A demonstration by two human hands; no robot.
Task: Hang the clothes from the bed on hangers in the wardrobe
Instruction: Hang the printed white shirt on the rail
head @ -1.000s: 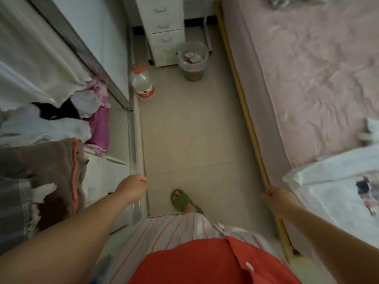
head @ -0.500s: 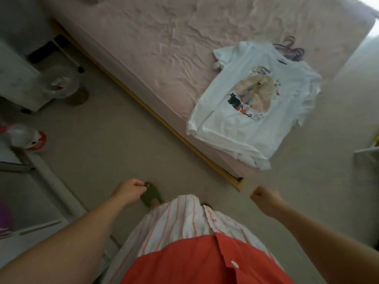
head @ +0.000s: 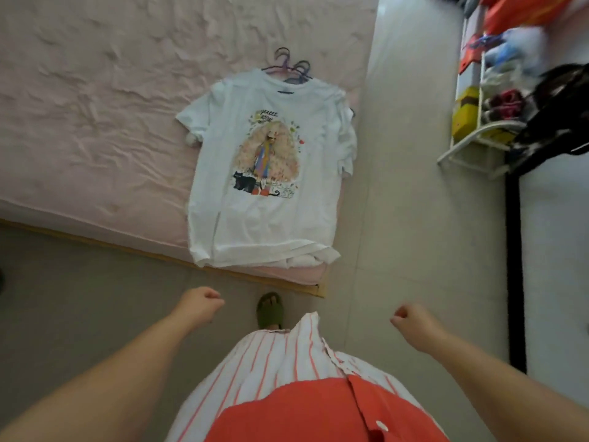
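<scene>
Lying flat on the bed [head: 95,129], the white printed T-shirt [head: 264,173] looks light and floppy; pinch both shoulders. Left hand [head: 199,306] and right hand [head: 414,320] are clenched, holding nothing.

t-shirt [head: 264,173] on bed [head: 95,122], hangers [head: 290,67] behind; rack [head: 478,122] right.

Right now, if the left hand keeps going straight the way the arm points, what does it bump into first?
Probably the bed's wooden edge, just short of the white T-shirt. The left hand hangs over bare floor with nothing between, though depth is hard to judge from above.
</scene>
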